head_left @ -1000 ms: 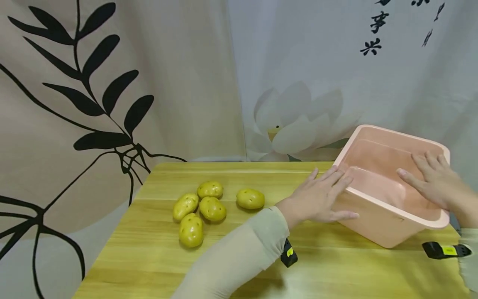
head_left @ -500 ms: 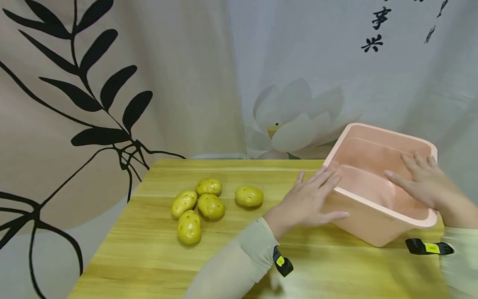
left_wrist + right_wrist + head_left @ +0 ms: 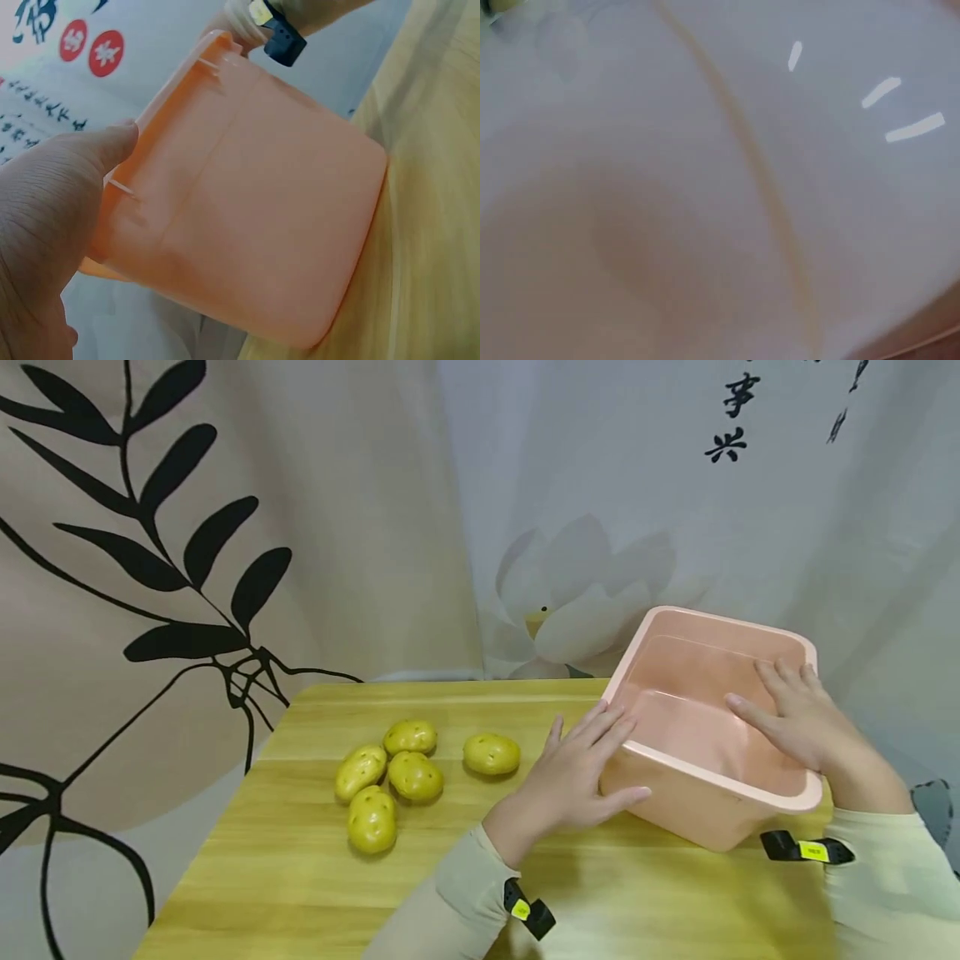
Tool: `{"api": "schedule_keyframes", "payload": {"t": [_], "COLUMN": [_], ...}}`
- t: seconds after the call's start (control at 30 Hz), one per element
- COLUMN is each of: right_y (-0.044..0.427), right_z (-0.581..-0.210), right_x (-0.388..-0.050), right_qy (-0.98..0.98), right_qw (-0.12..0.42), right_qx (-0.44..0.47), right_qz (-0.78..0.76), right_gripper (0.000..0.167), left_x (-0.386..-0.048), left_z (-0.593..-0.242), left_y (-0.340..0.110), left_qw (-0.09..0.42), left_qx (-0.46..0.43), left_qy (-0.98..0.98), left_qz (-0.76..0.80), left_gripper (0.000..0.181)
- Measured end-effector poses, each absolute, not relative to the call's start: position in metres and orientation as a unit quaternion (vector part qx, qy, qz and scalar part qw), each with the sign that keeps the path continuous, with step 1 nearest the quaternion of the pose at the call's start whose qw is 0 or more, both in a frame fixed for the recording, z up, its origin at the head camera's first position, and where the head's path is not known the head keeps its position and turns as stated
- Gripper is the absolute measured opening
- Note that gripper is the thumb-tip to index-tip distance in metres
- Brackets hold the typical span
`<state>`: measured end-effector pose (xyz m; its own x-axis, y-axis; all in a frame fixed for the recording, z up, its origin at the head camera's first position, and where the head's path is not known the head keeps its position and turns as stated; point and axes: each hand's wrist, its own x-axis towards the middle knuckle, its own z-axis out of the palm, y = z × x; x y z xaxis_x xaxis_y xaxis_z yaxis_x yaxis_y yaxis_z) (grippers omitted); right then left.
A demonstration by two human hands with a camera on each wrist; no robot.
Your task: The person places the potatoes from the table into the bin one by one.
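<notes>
A pink plastic basin point(image 3: 701, 739) stands at the right of the wooden table, its top facing up and its interior bare. My left hand point(image 3: 566, 772) lies against its left side, fingers straight and spread near the rim, thumb toward the front. In the left wrist view, the left thumb point(image 3: 112, 146) reaches the edge of the basin's rim. My right hand point(image 3: 798, 718) is at the opposite side, its fingers extended over the right wall; its exact contact is unclear. The right wrist view shows only a blurred pale surface point(image 3: 667, 187).
Several yellow potatoes lie on the table point(image 3: 300, 860) left of my left hand. Most are clustered, including the front potato point(image 3: 372, 820); a single potato point(image 3: 491, 754) sits apart, nearer the basin. A printed curtain point(image 3: 375, 527) hangs behind the table.
The basin has slid left across the table, with both hands moving along at its sides. The potatoes keep their arrangement, and the head view has shifted slightly.
</notes>
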<state>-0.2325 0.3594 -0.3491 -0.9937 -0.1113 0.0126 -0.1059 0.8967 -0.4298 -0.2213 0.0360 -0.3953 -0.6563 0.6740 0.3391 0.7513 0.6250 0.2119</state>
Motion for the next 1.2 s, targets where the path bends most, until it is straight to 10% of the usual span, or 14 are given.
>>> {"api": "schedule_keyframes", "payload": {"t": [1.2], "right_y": [0.308], "right_z": [-0.349], "right_x": [-0.23], "right_qy": [0.973], "right_qw": [0.009], "right_qx": [-0.136], "right_qz": [-0.188], "right_gripper": [0.09], "left_x": [-0.179], "left_z": [-0.397], "left_y": [-0.033], "left_qw": [0.184], "left_qx": [-0.458], "left_qy": [-0.859], "left_qz": [-0.137], "left_gripper": [0.089]}}
